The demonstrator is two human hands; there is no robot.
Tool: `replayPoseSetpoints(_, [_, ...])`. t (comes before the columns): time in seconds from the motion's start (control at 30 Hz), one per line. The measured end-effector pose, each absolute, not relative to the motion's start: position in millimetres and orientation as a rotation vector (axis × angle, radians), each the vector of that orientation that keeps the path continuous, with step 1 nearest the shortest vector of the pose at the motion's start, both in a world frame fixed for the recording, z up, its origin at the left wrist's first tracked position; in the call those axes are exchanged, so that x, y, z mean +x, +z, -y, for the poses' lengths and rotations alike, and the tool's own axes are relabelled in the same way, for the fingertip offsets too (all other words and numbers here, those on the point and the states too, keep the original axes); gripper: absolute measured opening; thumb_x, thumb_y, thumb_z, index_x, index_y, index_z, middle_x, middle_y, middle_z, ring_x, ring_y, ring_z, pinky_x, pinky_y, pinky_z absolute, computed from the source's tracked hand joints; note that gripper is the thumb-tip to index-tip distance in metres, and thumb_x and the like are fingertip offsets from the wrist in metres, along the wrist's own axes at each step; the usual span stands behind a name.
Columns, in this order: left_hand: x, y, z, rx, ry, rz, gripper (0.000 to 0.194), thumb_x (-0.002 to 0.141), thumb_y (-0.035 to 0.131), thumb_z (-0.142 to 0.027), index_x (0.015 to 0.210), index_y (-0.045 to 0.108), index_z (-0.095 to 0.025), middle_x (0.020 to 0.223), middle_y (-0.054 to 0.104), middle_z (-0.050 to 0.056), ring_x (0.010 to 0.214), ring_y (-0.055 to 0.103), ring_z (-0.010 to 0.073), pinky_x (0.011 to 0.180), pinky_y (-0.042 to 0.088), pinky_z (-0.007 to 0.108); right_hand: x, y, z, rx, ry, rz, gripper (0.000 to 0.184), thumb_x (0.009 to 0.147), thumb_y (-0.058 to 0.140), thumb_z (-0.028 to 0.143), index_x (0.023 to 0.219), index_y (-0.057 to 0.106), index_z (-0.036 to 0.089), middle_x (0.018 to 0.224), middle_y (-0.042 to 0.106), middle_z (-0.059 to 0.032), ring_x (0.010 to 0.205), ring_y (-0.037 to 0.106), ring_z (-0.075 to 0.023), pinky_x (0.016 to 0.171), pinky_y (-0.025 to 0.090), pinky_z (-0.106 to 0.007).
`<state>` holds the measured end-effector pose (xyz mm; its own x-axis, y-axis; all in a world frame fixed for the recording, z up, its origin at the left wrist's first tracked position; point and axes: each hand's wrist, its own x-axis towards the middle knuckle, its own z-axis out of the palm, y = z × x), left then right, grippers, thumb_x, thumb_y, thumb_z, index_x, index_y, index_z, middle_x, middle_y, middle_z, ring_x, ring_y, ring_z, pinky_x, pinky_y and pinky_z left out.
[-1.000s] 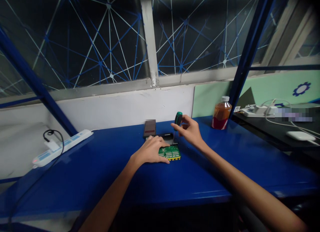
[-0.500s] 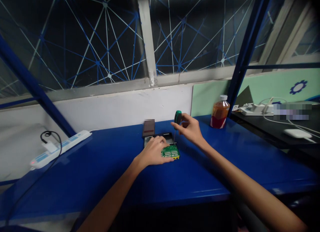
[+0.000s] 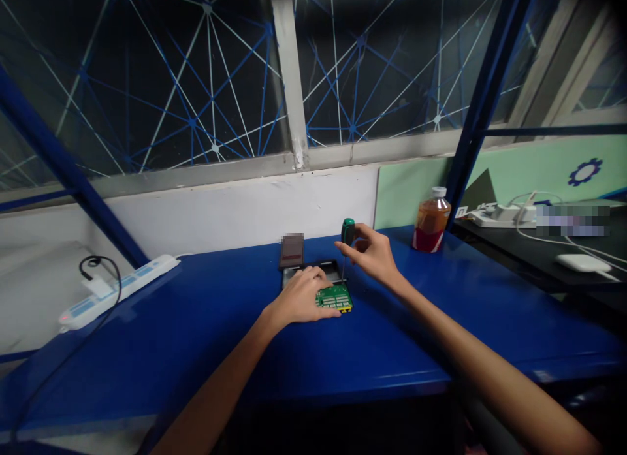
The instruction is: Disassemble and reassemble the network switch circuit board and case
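A green circuit board (image 3: 336,296) with a yellow front edge lies on the blue table. My left hand (image 3: 300,298) lies over the board's left part, gripping it between the thumb at the front and the fingers behind. In my right hand (image 3: 375,251) is a screwdriver (image 3: 348,232) with a green and black handle, pinched by the fingers and held nearly upright. Its thin shaft points down at the board's back edge; the tip is too small to make out. Just behind the board is an open black case (image 3: 329,270), partly covered by my left hand.
A flat dark device (image 3: 292,252) lies behind the case. A power strip (image 3: 125,288) with a black cable (image 3: 119,298) is at the left. A drink bottle (image 3: 432,221) stands at the back right, near a blue post (image 3: 477,109). White cables run over a black table (image 3: 533,252).
My left hand has slid slightly right along the board, covering more of it. The screwdriver stays upright over the board's back edge, its handle slightly turned. The view has shifted a little.
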<state>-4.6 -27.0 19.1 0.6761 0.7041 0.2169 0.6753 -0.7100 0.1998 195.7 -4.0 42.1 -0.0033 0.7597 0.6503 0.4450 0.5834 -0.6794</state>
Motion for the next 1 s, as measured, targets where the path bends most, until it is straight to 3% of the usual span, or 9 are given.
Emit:
replayPoseSetpoints(0.57, [-9.8, 23.9, 22.6, 2.721, 0.341, -1.075, 0.074, 0.059, 0.071, -0.066, 0.119, 0.061, -0.024, 0.112, 0.054, 0.008, 0.104, 0.051, 0.0292, 0.090, 0.041, 0.039, 195.4, 42.1, 6.4, -1.035, 0.292, 1.678, 0.031, 0.077, 0.063, 0.043, 0.093, 0.058, 0.017, 0.070, 0.064, -0.0024, 0.047, 0.053, -0.0116, 0.048, 0.040, -0.026])
replayPoseSetpoints(1.0, [-10.2, 23.6, 22.1, 2.707, 0.303, -1.093, 0.075, 0.061, 0.068, -0.068, 0.121, 0.060, -0.024, 0.113, 0.053, 0.008, 0.106, 0.050, 0.0298, 0.090, 0.040, 0.040, 195.0, 43.5, 7.8, -1.042, 0.285, 1.695, 0.031, 0.078, 0.063, 0.044, 0.093, 0.059, 0.018, 0.066, 0.063, -0.0012, 0.047, 0.053, -0.0121, 0.050, 0.042, -0.027])
